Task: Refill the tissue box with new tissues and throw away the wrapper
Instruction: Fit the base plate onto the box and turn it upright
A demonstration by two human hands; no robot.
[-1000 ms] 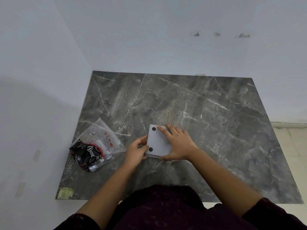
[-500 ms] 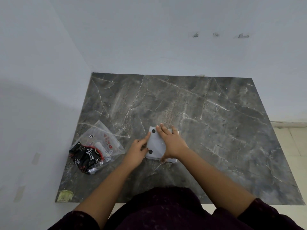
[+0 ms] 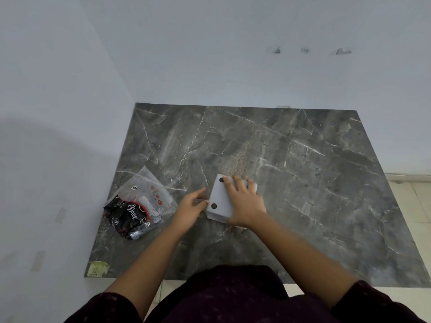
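Note:
A pale grey tissue box (image 3: 219,201) lies bottom-up on the dark marble table (image 3: 303,171), two black round feet showing. My right hand (image 3: 245,201) lies flat on top of it, fingers spread, pressing it down. My left hand (image 3: 190,209) is at the box's left edge, fingertips touching its side. A crumpled clear plastic wrapper (image 3: 144,194) with small red prints lies to the left, partly over a black packet (image 3: 128,215) marked Dove. The box's inside and any tissues are hidden.
White walls meet at the table's back left corner. A yellowish sticker (image 3: 96,268) marks the near left corner of the table. Pale floor tiles (image 3: 415,199) show on the right. My dark clothing fills the bottom of the view.
My right hand slid further over the box and the box shifted slightly. My left hand stayed at the box's left edge. The camera tilted a little.

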